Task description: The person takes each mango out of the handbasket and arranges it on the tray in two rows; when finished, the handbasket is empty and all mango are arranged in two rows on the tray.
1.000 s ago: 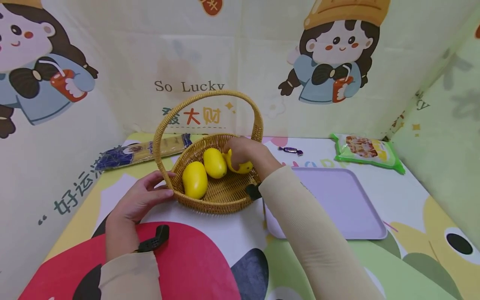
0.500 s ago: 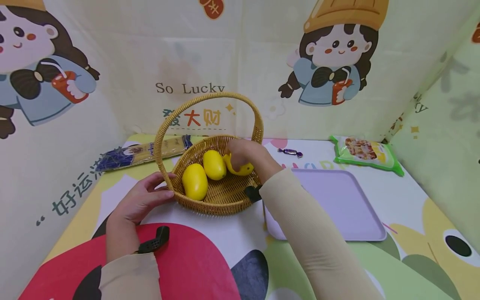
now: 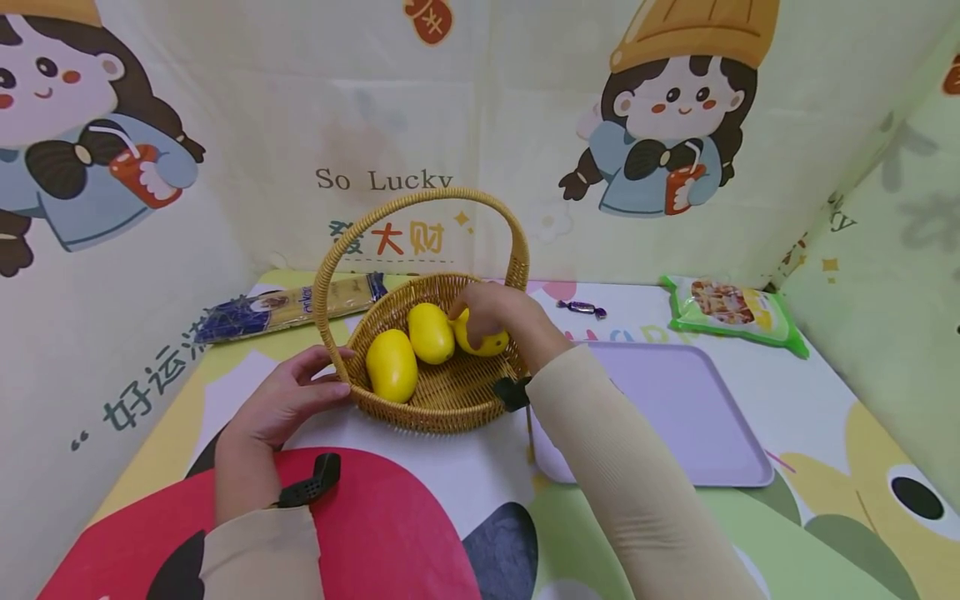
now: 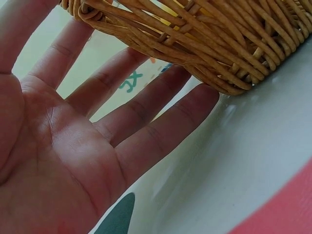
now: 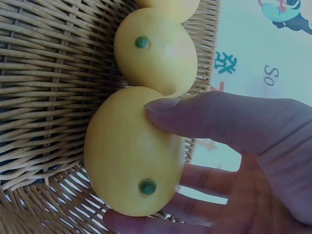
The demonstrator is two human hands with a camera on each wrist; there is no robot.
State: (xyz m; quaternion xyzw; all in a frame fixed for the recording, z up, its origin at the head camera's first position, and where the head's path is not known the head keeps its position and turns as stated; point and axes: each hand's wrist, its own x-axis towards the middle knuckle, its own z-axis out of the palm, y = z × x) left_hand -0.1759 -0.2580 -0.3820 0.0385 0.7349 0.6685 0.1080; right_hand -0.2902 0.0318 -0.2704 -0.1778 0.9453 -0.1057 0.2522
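A wicker basket with a tall hooped handle stands at the middle of the table. Two yellow mangoes, a left mango and a middle mango, lie inside it. My right hand reaches in and grips the rightmost mango; its thumb lies on the upper side and its fingers pass around the far side. This mango shows a green stem spot. Outside the basket, my left hand rests on the left wall by the handle's base. Its fingers look nearly straight in the left wrist view.
Right of the basket lies a lilac tray, partly covered by my right sleeve. A pasta packet lies behind left. At the back are a purple wrapped candy and a green snack bag. Printed cloth walls stand around.
The right hand's fingers have shifted slightly over the rightmost mango. The left hand stays at the basket's side. The whole head view has tipped slightly, so things sit a little lower.
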